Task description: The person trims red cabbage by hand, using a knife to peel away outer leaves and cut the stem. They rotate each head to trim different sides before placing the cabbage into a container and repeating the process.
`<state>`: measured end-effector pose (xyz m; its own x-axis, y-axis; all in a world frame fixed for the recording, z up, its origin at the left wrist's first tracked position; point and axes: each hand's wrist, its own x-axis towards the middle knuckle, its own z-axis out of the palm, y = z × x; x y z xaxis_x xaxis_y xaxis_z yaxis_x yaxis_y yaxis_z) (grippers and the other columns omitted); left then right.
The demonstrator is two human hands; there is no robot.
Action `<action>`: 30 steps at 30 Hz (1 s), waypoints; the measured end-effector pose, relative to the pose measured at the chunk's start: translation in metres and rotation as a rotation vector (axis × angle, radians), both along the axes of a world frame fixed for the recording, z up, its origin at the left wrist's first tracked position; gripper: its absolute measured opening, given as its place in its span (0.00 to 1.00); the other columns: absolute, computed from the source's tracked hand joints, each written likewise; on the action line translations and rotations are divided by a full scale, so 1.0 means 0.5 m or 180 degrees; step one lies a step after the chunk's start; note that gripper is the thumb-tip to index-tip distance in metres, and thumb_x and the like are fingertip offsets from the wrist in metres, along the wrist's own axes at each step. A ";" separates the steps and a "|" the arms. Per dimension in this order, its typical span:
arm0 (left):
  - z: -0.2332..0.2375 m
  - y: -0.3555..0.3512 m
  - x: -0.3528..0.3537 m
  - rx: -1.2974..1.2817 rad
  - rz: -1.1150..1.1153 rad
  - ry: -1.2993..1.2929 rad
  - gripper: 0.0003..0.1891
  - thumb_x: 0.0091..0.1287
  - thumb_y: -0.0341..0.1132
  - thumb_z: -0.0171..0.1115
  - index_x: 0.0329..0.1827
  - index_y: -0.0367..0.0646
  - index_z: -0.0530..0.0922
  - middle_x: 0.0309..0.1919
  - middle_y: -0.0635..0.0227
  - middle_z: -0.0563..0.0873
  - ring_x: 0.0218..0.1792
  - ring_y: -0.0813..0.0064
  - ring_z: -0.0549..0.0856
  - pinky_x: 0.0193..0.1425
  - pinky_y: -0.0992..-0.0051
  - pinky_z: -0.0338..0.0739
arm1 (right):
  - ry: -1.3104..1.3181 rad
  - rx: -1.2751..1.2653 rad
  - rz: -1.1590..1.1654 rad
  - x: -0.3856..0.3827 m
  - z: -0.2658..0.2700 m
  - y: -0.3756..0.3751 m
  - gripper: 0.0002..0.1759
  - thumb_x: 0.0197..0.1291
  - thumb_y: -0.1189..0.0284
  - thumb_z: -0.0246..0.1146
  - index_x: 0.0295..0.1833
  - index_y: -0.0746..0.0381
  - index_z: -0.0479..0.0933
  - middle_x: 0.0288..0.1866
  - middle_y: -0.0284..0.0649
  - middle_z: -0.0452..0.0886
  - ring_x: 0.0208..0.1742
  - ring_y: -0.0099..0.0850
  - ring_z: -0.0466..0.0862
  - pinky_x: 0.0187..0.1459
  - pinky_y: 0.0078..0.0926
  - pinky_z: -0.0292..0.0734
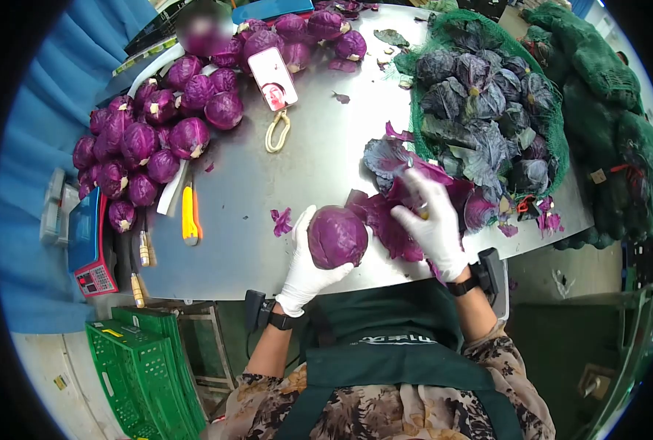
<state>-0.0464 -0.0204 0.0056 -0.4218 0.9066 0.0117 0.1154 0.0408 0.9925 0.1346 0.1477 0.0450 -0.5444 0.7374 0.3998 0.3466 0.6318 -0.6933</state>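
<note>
A peeled red cabbage (337, 237) with a smooth, glossy surface rests in my left hand (308, 257), which wears a white glove and curls round its left and lower sides. My right hand (436, 224), also gloved in white, is to the right of the cabbage and apart from it. Its thumb and fingers are spread over a heap of loose cabbage leaves (389, 227), and the fingertips are slightly blurred. I see nothing held in it. A large outer leaf (385, 158) with a bluish face lies just beyond the fingers.
Peeled cabbages (139, 143) are piled at the left. Unpeeled ones fill a green net bag (561, 139) at the right. On the metal table (319, 161) lie a phone (273, 79), a yellow utility knife (189, 213) and wooden-handled knives (137, 290). A scale (92, 249) stands at the left edge; green crates (132, 374) are below.
</note>
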 end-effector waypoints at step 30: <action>-0.016 -0.033 0.024 0.0212 -0.0225 -0.0147 0.59 0.45 0.36 0.82 0.77 0.42 0.48 0.67 0.55 0.69 0.68 0.62 0.71 0.72 0.65 0.66 | 0.0149 -0.0930 0.0158 -0.014 -0.006 -0.018 0.25 0.58 0.70 0.72 0.61 0.61 0.77 0.41 0.33 0.83 0.39 0.19 0.78 0.44 0.20 0.76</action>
<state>-0.0345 -0.0369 -0.0022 -0.3583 0.9320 0.0551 0.0697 -0.0321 0.9971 0.1278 0.1385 0.0422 -0.5688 0.7978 0.2002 0.2836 0.4187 -0.8627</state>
